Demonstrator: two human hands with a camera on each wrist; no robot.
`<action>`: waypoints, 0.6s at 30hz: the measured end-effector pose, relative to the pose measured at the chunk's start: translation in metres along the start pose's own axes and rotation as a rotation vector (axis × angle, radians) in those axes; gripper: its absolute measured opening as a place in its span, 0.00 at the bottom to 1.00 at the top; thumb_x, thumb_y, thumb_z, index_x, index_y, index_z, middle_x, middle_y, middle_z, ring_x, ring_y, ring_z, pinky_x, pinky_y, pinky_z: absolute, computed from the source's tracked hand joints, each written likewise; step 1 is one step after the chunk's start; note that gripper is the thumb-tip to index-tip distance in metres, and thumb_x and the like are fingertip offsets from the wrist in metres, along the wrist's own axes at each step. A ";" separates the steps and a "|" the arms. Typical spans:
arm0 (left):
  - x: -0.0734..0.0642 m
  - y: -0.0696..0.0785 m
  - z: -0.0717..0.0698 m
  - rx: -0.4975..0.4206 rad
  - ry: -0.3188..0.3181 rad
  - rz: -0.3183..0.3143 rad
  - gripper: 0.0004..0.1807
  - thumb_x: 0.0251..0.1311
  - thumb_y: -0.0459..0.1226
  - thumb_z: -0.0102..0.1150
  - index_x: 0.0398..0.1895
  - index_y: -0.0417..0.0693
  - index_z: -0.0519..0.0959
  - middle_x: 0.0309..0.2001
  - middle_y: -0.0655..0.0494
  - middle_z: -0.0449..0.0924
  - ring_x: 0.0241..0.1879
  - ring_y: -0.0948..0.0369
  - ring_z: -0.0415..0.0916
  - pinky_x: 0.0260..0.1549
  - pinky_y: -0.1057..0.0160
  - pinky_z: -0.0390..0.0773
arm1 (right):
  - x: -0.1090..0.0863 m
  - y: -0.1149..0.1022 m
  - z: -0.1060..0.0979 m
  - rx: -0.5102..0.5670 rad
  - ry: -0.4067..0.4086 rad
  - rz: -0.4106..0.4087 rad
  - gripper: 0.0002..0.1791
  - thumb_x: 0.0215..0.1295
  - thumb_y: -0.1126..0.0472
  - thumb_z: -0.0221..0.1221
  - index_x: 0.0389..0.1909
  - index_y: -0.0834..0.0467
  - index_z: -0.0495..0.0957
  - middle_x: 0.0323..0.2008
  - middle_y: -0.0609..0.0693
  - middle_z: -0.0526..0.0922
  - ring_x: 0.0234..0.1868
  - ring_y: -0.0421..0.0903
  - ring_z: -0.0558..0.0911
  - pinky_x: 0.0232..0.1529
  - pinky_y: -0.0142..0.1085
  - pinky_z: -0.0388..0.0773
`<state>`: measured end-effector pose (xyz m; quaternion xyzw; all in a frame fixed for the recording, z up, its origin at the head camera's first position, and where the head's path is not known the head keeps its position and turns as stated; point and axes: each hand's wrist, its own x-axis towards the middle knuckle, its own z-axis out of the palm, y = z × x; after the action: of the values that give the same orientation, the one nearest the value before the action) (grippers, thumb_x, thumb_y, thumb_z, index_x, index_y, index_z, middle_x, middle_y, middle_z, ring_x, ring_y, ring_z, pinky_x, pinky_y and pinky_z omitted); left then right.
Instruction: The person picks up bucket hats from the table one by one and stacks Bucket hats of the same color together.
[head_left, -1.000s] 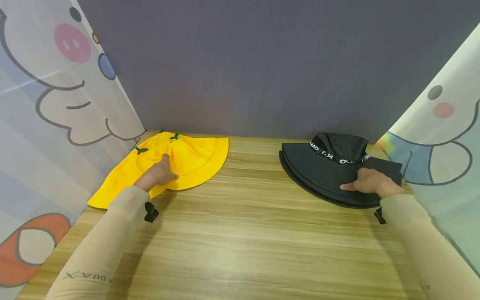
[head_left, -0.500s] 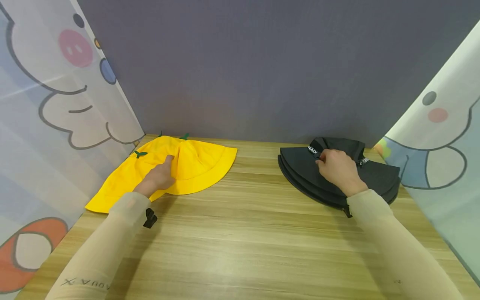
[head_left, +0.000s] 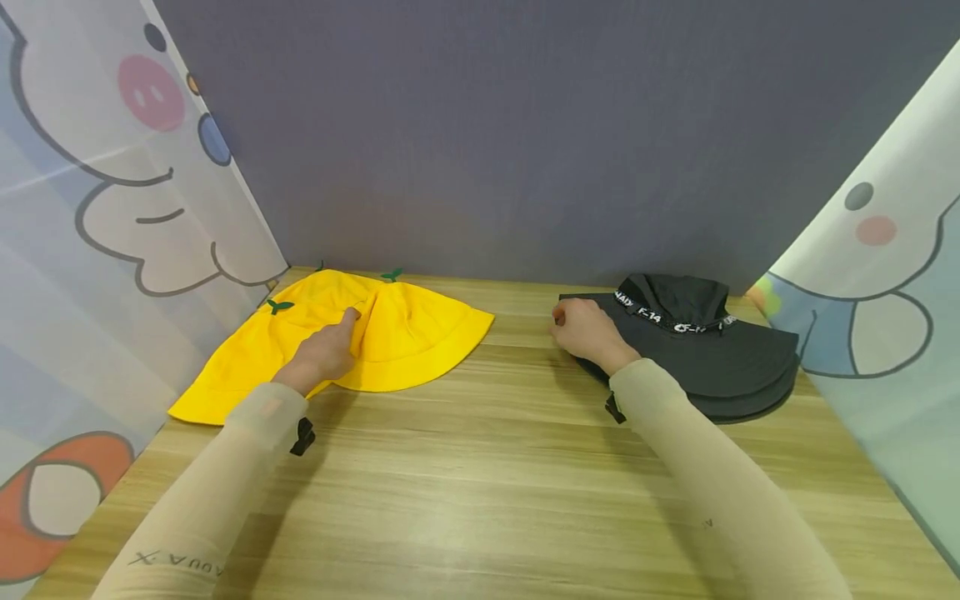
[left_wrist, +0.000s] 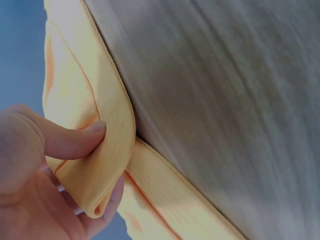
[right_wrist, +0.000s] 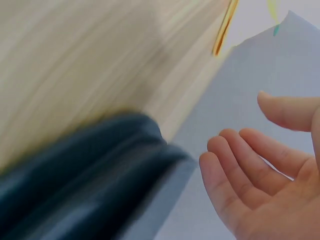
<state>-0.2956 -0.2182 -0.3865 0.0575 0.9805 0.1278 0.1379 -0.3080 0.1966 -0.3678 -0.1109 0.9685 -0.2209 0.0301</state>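
Yellow bucket hats with green sprout tips lie overlapping at the back left. My left hand point(head_left: 324, 354) grips the front yellow hat point(head_left: 420, 337); in the left wrist view, the thumb lies over its folded brim point(left_wrist: 100, 150) and the fingers are beneath. Another yellow hat point(head_left: 247, 358) spreads out to the left. Over the left tip of the stacked black hats point(head_left: 720, 358) is my right hand point(head_left: 592, 333). The right wrist view has its fingers point(right_wrist: 250, 170) loosely bent and the thumb apart, holding nothing, beside the black brims point(right_wrist: 100, 170).
A wooden tabletop point(head_left: 450, 483) runs under everything. Behind it rises a grey panel point(head_left: 487, 150). Cartoon-printed sheets stand at the left point(head_left: 67, 250) and right point(head_left: 877, 308).
My right hand has moved left across the black hats, from their right side to their left tip. The front yellow hat has shifted right with my left hand.
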 end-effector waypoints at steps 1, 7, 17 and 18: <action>0.001 0.001 0.000 0.004 0.000 0.001 0.37 0.64 0.27 0.51 0.73 0.39 0.47 0.38 0.40 0.78 0.33 0.48 0.74 0.33 0.51 0.74 | 0.003 -0.003 0.003 0.008 -0.017 0.005 0.24 0.72 0.56 0.61 0.62 0.65 0.77 0.53 0.61 0.81 0.51 0.58 0.81 0.51 0.53 0.78; 0.004 0.002 0.005 0.012 0.025 0.011 0.35 0.65 0.28 0.53 0.72 0.35 0.50 0.50 0.33 0.77 0.39 0.45 0.75 0.40 0.47 0.76 | 0.021 -0.017 0.019 0.040 -0.098 -0.002 0.27 0.71 0.55 0.63 0.64 0.67 0.75 0.56 0.63 0.80 0.55 0.58 0.80 0.56 0.52 0.77; 0.005 0.005 0.011 -0.006 0.063 0.070 0.29 0.65 0.29 0.57 0.66 0.36 0.57 0.41 0.40 0.76 0.35 0.48 0.73 0.34 0.53 0.75 | 0.034 -0.042 0.040 0.107 -0.187 0.011 0.33 0.71 0.53 0.63 0.70 0.66 0.69 0.66 0.63 0.74 0.63 0.59 0.76 0.60 0.51 0.75; 0.005 0.006 0.011 -0.009 0.064 0.077 0.29 0.65 0.29 0.57 0.65 0.36 0.57 0.39 0.41 0.76 0.34 0.48 0.73 0.33 0.54 0.74 | 0.034 -0.044 0.042 0.105 -0.191 0.006 0.34 0.71 0.53 0.63 0.71 0.66 0.68 0.66 0.63 0.74 0.64 0.59 0.76 0.61 0.51 0.75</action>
<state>-0.2972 -0.2091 -0.3965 0.0906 0.9809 0.1393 0.1015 -0.3280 0.1329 -0.3868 -0.1270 0.9486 -0.2599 0.1285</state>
